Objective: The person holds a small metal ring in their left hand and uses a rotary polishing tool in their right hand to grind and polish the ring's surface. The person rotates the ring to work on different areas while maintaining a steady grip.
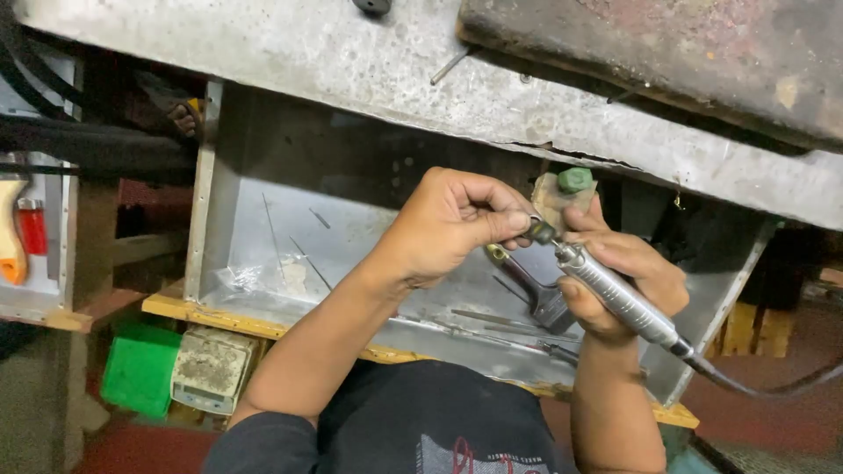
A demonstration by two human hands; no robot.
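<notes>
The right hand (625, 285) is wrapped tight round a long grey rotary tool (615, 298). The tool's long side runs slanted: tip up & to the left, tail down & to the right. A dark cord (764, 384) comes out of the tail & goes off to the right edge. The tool sits in the middle-right of the view, over an open metal drawer.

The left hand (448, 224) is curled shut, fingers pinched on the dark tip end (542, 232) of the tool. Both hands are close together, touching at the tool. Just above them is a small tan block w/ a green stone (575, 181) on top; the right hand's fingers are behind it, can't tell if they hold it.

Both arms reach up from the bottom of the view, left forearm slanted up to the right, right forearm nearly straight up. A dark shirt (421, 421) shows between them.

Under the hands lies the metal drawer (263, 228) w/ a dark wrench (536, 294) & thin rods in it. Above is the dirty grey surface (369, 61). Down left: a green box (140, 369) & a small dusty scale (211, 369). Far left hangs a red lighter (32, 226).
</notes>
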